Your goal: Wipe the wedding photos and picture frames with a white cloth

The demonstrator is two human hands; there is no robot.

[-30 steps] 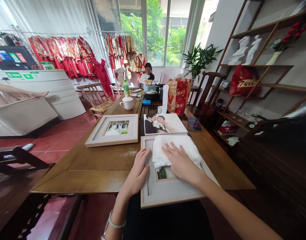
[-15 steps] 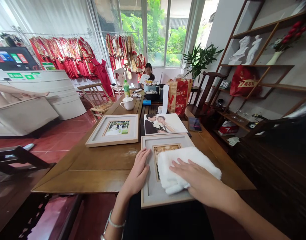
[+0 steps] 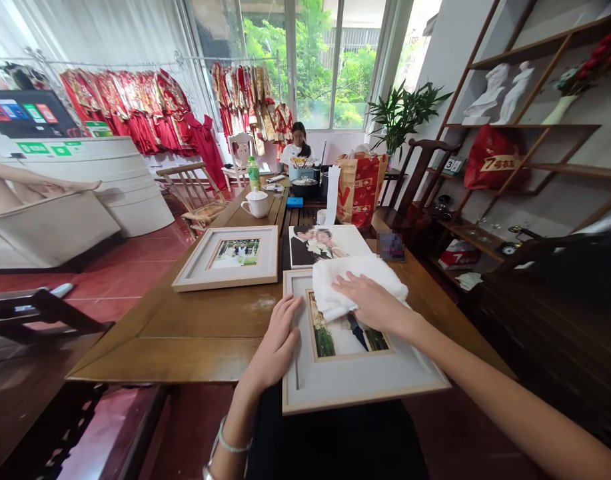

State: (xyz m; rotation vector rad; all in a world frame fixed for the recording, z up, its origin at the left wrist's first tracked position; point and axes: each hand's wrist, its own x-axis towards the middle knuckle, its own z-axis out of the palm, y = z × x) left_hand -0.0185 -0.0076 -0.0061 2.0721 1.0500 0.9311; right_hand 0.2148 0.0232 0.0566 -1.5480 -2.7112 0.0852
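A light wood picture frame (image 3: 345, 387) lies in front of me at the table's near edge, with a photo (image 3: 328, 340) in its middle. My left hand (image 3: 281, 333) rests on the left border, fingers stretched out and lying over it. A folded white towel (image 3: 325, 277) covers the upper part of the photo and the frame's top edge. My right hand (image 3: 368, 300) is flat on the towel, fingers spread and pressing on it. The lower photo shows uncovered. Behind it lies a couple's photo panel (image 3: 305, 247), partly covered by the towel.
A second framed picture (image 3: 225, 287) lies to the left on the wooden table (image 3: 185, 347). Farther back are a white lidded cup (image 3: 256, 205), a green-capped bottle (image 3: 254, 175), a pot (image 3: 305, 188) and a red-and-brown paper bag (image 3: 361, 190). A person (image 3: 296, 150) sits at the far end.
My right hand has slid the towel up and left across the frame, from its lower right to its top edge, uncovering the lower photo. My left hand has stayed put.
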